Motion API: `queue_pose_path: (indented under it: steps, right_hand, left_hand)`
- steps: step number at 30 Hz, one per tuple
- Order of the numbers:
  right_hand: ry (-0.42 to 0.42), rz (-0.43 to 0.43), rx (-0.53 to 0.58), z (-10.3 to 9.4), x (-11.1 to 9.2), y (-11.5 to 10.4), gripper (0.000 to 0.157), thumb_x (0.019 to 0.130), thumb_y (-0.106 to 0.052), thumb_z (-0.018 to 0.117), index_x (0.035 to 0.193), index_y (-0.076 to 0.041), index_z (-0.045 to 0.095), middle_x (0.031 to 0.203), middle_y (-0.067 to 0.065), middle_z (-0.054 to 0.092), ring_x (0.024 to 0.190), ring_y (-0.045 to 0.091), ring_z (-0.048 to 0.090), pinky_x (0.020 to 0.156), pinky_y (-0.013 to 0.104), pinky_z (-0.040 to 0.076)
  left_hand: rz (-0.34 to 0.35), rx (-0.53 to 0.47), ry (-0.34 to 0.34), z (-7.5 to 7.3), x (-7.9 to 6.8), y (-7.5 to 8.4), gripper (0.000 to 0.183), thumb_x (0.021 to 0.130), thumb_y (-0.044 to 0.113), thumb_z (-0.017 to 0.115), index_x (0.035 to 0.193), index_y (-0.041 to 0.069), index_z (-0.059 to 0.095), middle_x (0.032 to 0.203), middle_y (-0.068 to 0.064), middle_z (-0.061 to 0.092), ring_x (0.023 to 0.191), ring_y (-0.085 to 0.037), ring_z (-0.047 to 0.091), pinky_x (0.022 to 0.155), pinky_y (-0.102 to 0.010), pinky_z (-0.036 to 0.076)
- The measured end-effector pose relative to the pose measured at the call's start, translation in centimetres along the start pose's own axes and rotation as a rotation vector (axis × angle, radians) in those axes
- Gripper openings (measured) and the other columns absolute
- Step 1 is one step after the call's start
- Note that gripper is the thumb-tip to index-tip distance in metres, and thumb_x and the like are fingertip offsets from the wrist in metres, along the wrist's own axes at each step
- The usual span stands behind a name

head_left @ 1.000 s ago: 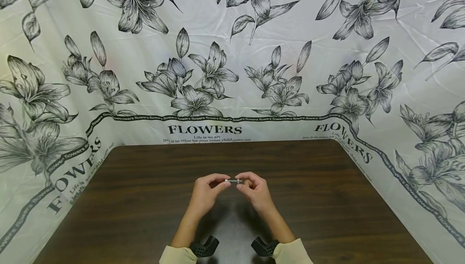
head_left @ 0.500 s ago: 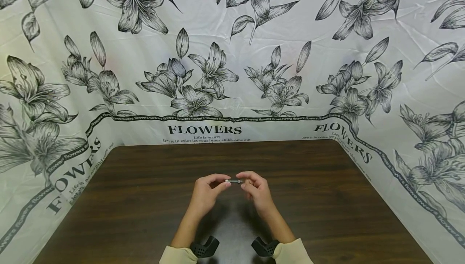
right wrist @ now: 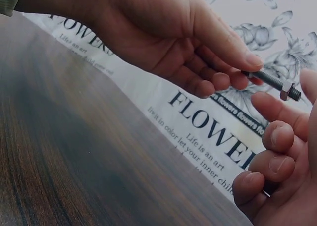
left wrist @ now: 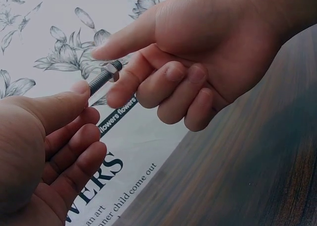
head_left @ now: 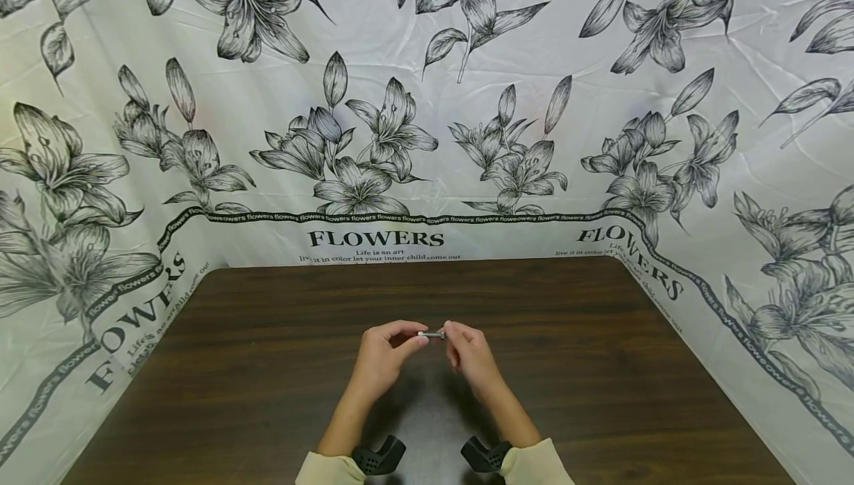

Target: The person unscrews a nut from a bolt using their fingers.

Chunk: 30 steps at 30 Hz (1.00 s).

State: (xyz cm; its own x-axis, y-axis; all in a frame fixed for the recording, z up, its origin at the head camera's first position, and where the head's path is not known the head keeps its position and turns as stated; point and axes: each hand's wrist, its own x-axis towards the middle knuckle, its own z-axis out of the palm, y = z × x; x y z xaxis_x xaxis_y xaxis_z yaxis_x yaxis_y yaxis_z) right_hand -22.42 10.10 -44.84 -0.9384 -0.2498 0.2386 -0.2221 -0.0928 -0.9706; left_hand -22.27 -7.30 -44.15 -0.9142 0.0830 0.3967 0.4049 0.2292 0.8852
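My left hand (head_left: 380, 359) pinches a bolt (left wrist: 100, 81) near its head end between thumb and forefinger, and the bolt's head is hidden in that grip. A hex nut (left wrist: 110, 72) sits on the thread close to the free end, with a little thread (right wrist: 295, 94) showing beyond it. My right hand (head_left: 472, 359) is at this free end, its thumb and forefinger on either side of the nut. Small gaps show between those fingertips and the nut in both wrist views. The other right fingers are loosely bent. Both hands hold the bolt area above the table.
A dark wood-grain table (head_left: 267, 396) lies beneath both hands. White cloth (head_left: 427, 136) printed with lilies and lettering stands around its back and sides. Black devices (head_left: 379, 455) are on both wrists, by pale sleeves (head_left: 537, 463).
My right thumb and forefinger have parted from the nut, and the right hand has turned at the bolt's free end. My left hand keeps its pinch, shifted very slightly right.
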Motion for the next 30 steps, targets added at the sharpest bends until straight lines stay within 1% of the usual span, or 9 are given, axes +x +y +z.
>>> queue_pose_path:
  steps: [3,6,9,14,19,21,25,27,30]
  right_hand:
    - [-0.01,0.015,-0.008,0.0,0.0,-0.1,0.035,0.104,-0.009,0.044,0.088,0.019,0.058,0.052,-0.001,0.039,0.046,0.006,0.037,0.047,0.02,0.034]
    - [-0.016,0.013,-0.002,0.1,0.0,-0.1,0.032,0.102,-0.007,0.047,0.086,0.018,0.057,0.051,-0.001,0.039,0.046,0.007,0.037,0.048,0.02,0.034]
    - [-0.021,0.005,-0.002,0.0,0.0,0.0,0.03,0.101,-0.005,0.048,0.085,0.018,0.057,0.051,-0.001,0.039,0.046,0.007,0.037,0.048,0.02,0.035]
    - [-0.018,-0.006,0.015,0.0,0.0,0.0,0.025,0.1,-0.003,0.05,0.092,0.02,0.055,0.053,-0.002,0.04,0.046,0.006,0.037,0.048,0.021,0.035]
    - [-0.005,-0.027,0.026,0.0,-0.1,0.0,0.018,0.098,0.0,0.052,0.096,0.016,0.059,0.055,-0.001,0.041,0.047,0.006,0.038,0.048,0.022,0.035]
    - [-0.003,-0.041,0.025,0.0,-0.1,0.0,0.017,0.097,0.001,0.052,0.098,0.016,0.06,0.056,0.0,0.041,0.047,0.005,0.038,0.048,0.022,0.035]
    - [-0.004,-0.069,0.02,0.0,-0.2,-0.1,0.017,0.095,0.004,0.053,0.1,0.019,0.059,0.056,0.004,0.041,0.047,0.005,0.038,0.046,0.025,0.035]
    - [-0.005,-0.084,0.018,0.0,-0.1,0.1,0.016,0.094,0.005,0.054,0.101,0.019,0.059,0.055,0.006,0.041,0.047,0.006,0.039,0.045,0.026,0.035]
    - [-0.003,-0.096,0.026,-0.3,0.2,1.0,0.015,0.093,0.008,0.055,0.103,0.017,0.061,0.055,0.007,0.041,0.046,0.006,0.039,0.044,0.026,0.035]
  left_hand:
    - [0.005,0.012,-0.002,-0.1,-0.2,1.6,0.011,0.081,-0.003,0.075,0.09,0.003,0.074,0.08,-0.007,0.07,0.07,-0.02,0.064,0.063,-0.03,0.053]
    - [0.003,0.028,-0.008,-0.3,-0.3,2.3,0.011,0.081,-0.003,0.075,0.091,0.003,0.074,0.08,-0.008,0.07,0.071,-0.021,0.064,0.063,-0.03,0.052]
    - [0.001,0.032,-0.012,-0.4,-0.3,2.3,0.011,0.081,-0.002,0.075,0.091,0.003,0.074,0.08,-0.008,0.07,0.07,-0.02,0.063,0.063,-0.029,0.052]
    - [0.002,0.025,-0.009,-0.4,-0.3,2.3,0.011,0.081,-0.003,0.075,0.091,0.003,0.074,0.08,-0.007,0.07,0.071,-0.019,0.064,0.065,-0.029,0.053]
    - [-0.007,0.04,-0.011,-0.5,-0.2,2.2,0.011,0.081,-0.003,0.075,0.091,0.002,0.074,0.08,-0.007,0.07,0.072,-0.021,0.064,0.067,-0.031,0.053]
    - [-0.007,0.046,-0.008,-0.5,-0.2,1.8,0.011,0.081,-0.004,0.075,0.091,0.0,0.074,0.08,-0.007,0.07,0.072,-0.021,0.064,0.067,-0.031,0.053]
    - [-0.013,0.046,0.005,-0.2,0.1,-0.2,0.012,0.08,-0.002,0.076,0.092,0.0,0.074,0.08,-0.004,0.07,0.071,-0.018,0.063,0.066,-0.029,0.053]
    - [-0.019,0.042,0.008,-0.1,0.2,-1.2,0.013,0.08,0.0,0.077,0.092,0.002,0.075,0.08,-0.001,0.07,0.071,-0.016,0.063,0.065,-0.027,0.053]
    - [-0.007,0.027,0.004,-0.2,0.2,-1.9,0.012,0.08,0.004,0.078,0.091,0.008,0.076,0.08,0.002,0.069,0.071,-0.013,0.063,0.066,-0.026,0.052]
